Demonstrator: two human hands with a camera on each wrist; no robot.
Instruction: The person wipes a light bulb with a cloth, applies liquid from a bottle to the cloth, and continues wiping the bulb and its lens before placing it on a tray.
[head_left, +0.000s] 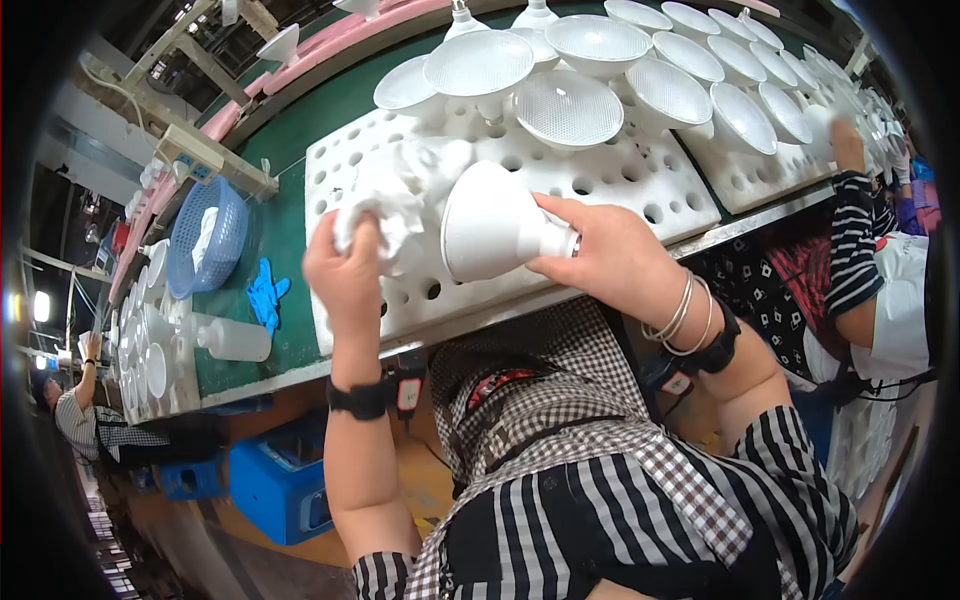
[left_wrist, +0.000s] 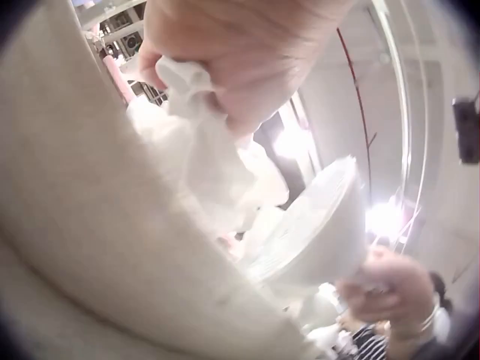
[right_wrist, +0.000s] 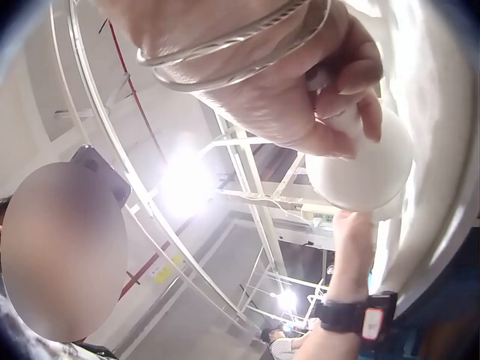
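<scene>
In the head view my right hand [head_left: 615, 245] grips a white cone-shaped lamp bulb [head_left: 490, 225] by its narrow base, tilted so its wide face points left. My left hand [head_left: 345, 265] pinches a crumpled white cloth [head_left: 395, 205] just left of that face. The left wrist view shows the cloth [left_wrist: 202, 157] hanging from the fingers, with the bulb [left_wrist: 315, 232] beyond it. From the right wrist the fingers curl round the neck of the bulb [right_wrist: 364, 169]. Both hands are over a white foam board [head_left: 470, 300] with round holes.
Several white bulbs [head_left: 570, 108] stand face up in the board's back rows. To the left are a blue basket [head_left: 240, 225], a blue glove [head_left: 266, 295] and a white bottle [head_left: 238, 340] on the green table [head_left: 225, 378]. Another person's arm [head_left: 850, 200] reaches in at the right.
</scene>
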